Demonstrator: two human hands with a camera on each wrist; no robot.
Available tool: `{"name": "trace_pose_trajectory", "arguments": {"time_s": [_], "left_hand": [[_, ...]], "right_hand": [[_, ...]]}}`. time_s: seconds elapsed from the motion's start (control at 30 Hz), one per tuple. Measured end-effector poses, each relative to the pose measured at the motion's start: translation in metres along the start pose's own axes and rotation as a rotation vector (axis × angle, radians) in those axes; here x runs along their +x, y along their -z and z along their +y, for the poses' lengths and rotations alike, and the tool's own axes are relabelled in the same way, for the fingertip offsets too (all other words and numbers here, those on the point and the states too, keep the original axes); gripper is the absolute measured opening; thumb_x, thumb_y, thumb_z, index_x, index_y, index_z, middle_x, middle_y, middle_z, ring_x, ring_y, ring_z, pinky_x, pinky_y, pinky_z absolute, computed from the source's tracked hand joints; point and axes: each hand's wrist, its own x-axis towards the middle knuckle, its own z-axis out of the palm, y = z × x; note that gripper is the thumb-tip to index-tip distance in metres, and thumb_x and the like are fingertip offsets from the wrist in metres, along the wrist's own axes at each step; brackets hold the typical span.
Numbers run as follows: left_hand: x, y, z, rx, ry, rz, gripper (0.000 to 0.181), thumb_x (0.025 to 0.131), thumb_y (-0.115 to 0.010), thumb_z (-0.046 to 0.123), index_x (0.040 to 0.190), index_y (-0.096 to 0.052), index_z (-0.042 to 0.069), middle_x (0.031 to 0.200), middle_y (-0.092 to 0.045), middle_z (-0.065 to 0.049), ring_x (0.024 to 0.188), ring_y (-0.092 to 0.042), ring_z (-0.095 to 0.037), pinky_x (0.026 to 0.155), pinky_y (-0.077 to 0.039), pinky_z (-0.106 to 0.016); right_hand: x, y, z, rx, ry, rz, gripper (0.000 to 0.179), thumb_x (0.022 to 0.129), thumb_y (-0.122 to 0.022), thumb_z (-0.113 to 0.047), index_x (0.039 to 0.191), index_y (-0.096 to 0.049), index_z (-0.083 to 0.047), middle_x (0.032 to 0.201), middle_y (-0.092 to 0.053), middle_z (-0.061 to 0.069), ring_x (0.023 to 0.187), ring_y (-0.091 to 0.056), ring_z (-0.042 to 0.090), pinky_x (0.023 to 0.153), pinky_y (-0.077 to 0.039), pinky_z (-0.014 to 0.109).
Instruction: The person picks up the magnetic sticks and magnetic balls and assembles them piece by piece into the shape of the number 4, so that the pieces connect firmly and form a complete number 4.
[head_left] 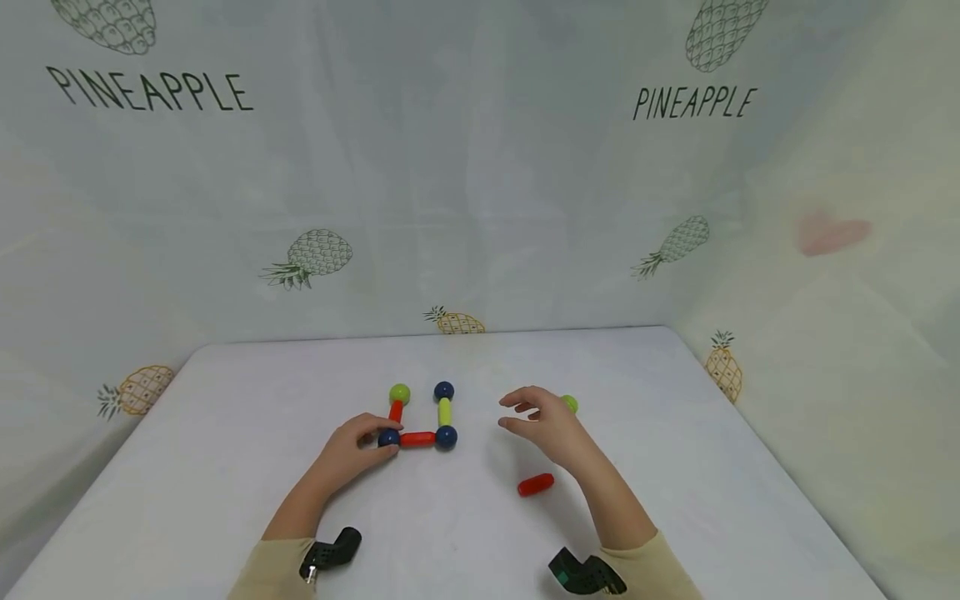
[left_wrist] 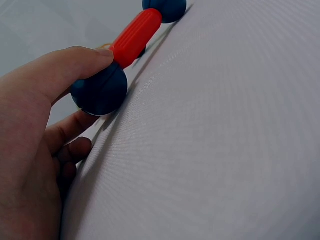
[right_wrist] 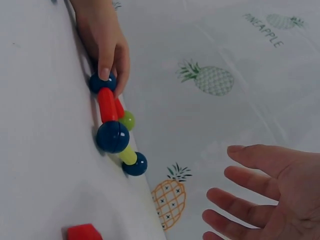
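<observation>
My left hand (head_left: 358,443) pinches a dark blue ball (left_wrist: 102,90) between thumb and fingers, at one corner of a U-shaped chain of balls and rods on the table. From that ball a red rod (head_left: 417,439) runs right to a second blue ball (head_left: 446,437). A yellow-green rod (head_left: 445,412) leads from there back to a third blue ball (head_left: 444,390). Another red rod (head_left: 395,411) joins the held ball to a green ball (head_left: 400,393). My right hand (head_left: 545,423) hovers to the right of the chain, fingers spread and holding nothing.
A loose red rod (head_left: 536,484) lies on the white table (head_left: 450,533), nearer me than the right hand. Partly hidden behind that hand is another green ball (head_left: 570,403). A pineapple-print curtain (head_left: 465,167) hangs behind the table.
</observation>
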Motion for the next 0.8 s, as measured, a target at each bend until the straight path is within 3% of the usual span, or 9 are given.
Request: {"name": "trace_pose_trajectory", "arguments": {"time_s": [0.23,0.6,0.8], "left_hand": [[0.001,-0.001,0.0,-0.008,-0.026,-0.002,0.026,0.083,-0.078,0.024,0.109,-0.073,0.024,0.102,-0.062,0.006,0.092,-0.051,-0.018,0.082,-0.045,-0.039],[0.002,-0.003,-0.002,0.004,-0.012,0.0,0.026,0.083,-0.078,0.026,0.108,-0.073,0.027,0.102,-0.062,0.007,0.092,-0.051,-0.017,0.082,-0.044,-0.038],[0.0,0.0,0.0,-0.002,-0.006,0.006,0.027,0.083,-0.078,0.024,0.109,-0.073,0.025,0.102,-0.062,0.006,0.093,-0.05,-0.018,0.082,-0.044,-0.038]], "right_hand": [[-0.005,0.004,0.01,-0.021,0.037,-0.094,0.023,0.087,-0.074,-0.017,0.11,-0.069,-0.014,0.111,-0.064,0.004,0.107,-0.057,0.028,0.092,-0.046,0.044],[-0.001,0.009,0.025,-0.103,0.09,-0.281,0.026,0.085,-0.075,-0.017,0.108,-0.068,-0.006,0.102,-0.065,0.005,0.096,-0.058,0.021,0.083,-0.048,0.038],[0.002,0.009,0.029,-0.117,0.042,-0.355,0.026,0.082,-0.078,-0.017,0.103,-0.068,-0.008,0.096,-0.064,0.004,0.09,-0.057,0.017,0.076,-0.048,0.035]]}}
